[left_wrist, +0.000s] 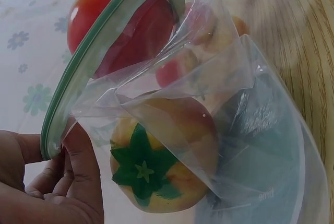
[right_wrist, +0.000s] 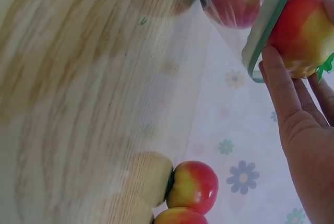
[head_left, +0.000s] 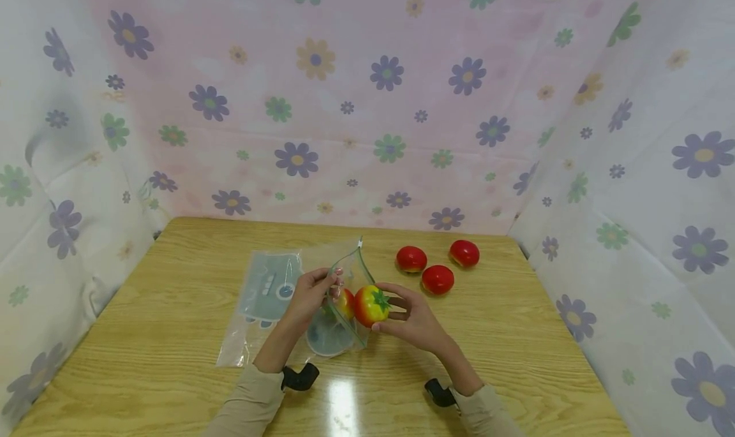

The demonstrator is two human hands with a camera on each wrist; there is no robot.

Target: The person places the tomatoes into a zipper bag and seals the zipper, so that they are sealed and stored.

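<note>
Flowered cloth [head_left: 344, 127] behind, wooden table [head_left: 505, 341] below, held tomato [head_left: 365, 306] at the mouth of a bag [left_wrist: 82, 62]

Your left hand [head_left: 307, 295] pinches the bag at its green rim between thumb and fingers, so the mouth gapes toward your right. Film this thin would likely fall together without that grip. Your right hand [head_left: 415, 317] holds the tomato, fingers and thumb curved around its leafy end and spread only as wide as the fruit; that leaves the smooth red end facing the gap. It sits right at the rim; whether any of it has crossed is unclear. Inside the bag is a bagged tomato [left_wrist: 167, 172], its weight probably helping to steady the film. Three loose tomatoes [head_left: 438, 280] cluster on the table beyond your right hand, seemingly near enough to reach yet out of the way. Flat plastic [head_left: 265, 290] with a printed figure lies left of your left hand; whether it is a second bag is hard to tell.
</note>
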